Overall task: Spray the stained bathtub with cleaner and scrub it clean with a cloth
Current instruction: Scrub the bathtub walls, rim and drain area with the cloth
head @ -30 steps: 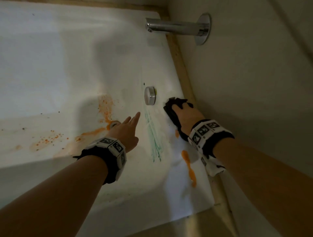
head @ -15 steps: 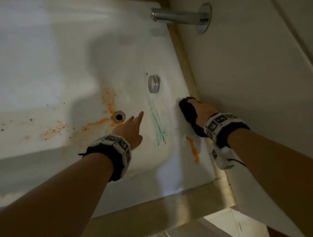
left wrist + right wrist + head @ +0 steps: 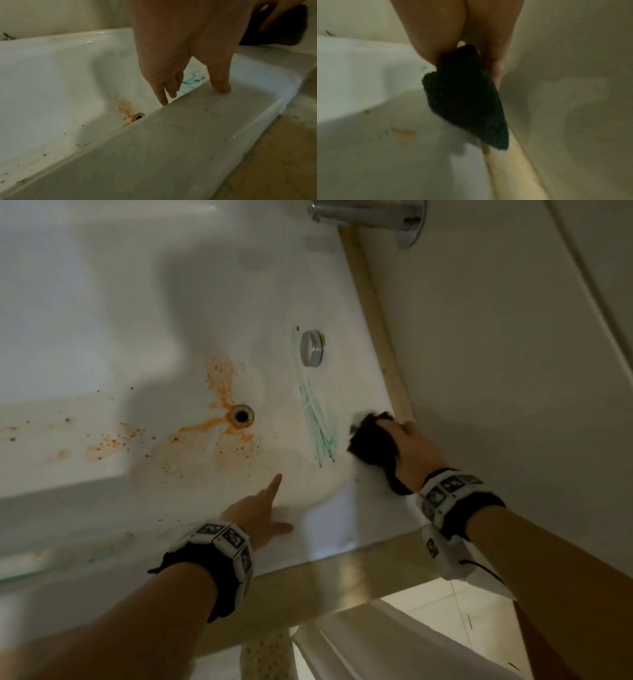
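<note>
The white bathtub [image 3: 102, 320] has orange stains [image 3: 205, 426] around the drain [image 3: 241, 415] and green streaks [image 3: 318, 419] below the overflow knob [image 3: 311, 348]. My right hand [image 3: 407, 446] grips a dark cloth [image 3: 371, 440] and presses it on the tub's end rim beside the wall. In the right wrist view the cloth [image 3: 462, 97] hangs from the right hand [image 3: 488, 40], and a faint orange smear [image 3: 402, 132] lies on the rim. My left hand [image 3: 260, 508] is open with straight fingers; its thumb [image 3: 221, 86] touches the front rim [image 3: 171, 148].
A chrome spout [image 3: 359, 210] juts from the wall [image 3: 513, 337] above the tub's end. A beige ledge [image 3: 342, 580] borders the front rim, with white fabric [image 3: 376, 645] and floor tiles [image 3: 428, 607] below. Dark specks dot the tub floor [image 3: 51, 422].
The orange streak on the near right rim no longer shows. My right hand slid the cloth along the rim by the wall. My left hand drew back, thumb now on the front rim.
</note>
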`<state>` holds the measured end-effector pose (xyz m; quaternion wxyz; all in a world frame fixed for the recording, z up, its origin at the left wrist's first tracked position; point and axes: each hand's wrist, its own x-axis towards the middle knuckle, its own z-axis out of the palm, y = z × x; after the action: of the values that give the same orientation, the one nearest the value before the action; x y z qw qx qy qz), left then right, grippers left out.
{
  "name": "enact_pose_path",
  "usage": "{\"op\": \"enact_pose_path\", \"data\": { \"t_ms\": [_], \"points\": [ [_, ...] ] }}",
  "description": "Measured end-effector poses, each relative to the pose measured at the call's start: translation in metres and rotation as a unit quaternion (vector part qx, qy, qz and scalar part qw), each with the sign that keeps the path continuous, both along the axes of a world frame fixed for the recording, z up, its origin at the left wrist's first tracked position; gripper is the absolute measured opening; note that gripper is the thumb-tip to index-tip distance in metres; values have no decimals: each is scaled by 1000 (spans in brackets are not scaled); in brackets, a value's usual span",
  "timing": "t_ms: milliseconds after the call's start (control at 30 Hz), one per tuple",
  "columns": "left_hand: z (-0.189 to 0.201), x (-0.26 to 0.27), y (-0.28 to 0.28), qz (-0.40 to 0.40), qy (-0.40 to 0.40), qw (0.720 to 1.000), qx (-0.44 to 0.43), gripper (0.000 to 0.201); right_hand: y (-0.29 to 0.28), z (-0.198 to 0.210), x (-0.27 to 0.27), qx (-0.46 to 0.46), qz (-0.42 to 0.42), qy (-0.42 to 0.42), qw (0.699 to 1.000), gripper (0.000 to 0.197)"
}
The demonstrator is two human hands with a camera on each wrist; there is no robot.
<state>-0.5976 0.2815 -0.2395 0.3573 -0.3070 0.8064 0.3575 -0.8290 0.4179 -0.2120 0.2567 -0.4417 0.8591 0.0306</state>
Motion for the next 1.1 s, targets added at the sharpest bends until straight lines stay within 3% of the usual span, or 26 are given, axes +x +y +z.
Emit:
{"op": "enact_pose_path", "data": {
  "t_ms": [100,200,300,433,533,667,733,900,1100],
  "points": [
    [-2,6,1,8,-1,1000,0,97,22,-4,-5,89,-120,26,988,64],
    [-3,7,-3,21,8,1000,-8,100,31,-13,16,129,-123,26,984,79],
    [-3,11,-6,23,19,999,-19,98,25,-21,41,103,-120,6,987,81],
    [2,24,-15,24,23,999,-12,100,3,-25,89,79,-49,44,995,83],
    [7,38,-21,-24,12,1000,5,109,-15,-28,115,105,-34,33,993,81],
    [2,66,-18,-103,26,994,-37,114,-37,-14,108,-20,-133,-104,985,62],
    [-4,78,-20,-95,30,993,-59,112,-35,-3,90,-68,-206,-91,972,62],
    [-7,92,-29,-55,30,996,-61,108,13,-1,80,134,-205,2,970,78],
    [-4,104,-37,-33,42,997,-61,106,0,-13,156,90,-250,-46,963,82]
  ]
}}
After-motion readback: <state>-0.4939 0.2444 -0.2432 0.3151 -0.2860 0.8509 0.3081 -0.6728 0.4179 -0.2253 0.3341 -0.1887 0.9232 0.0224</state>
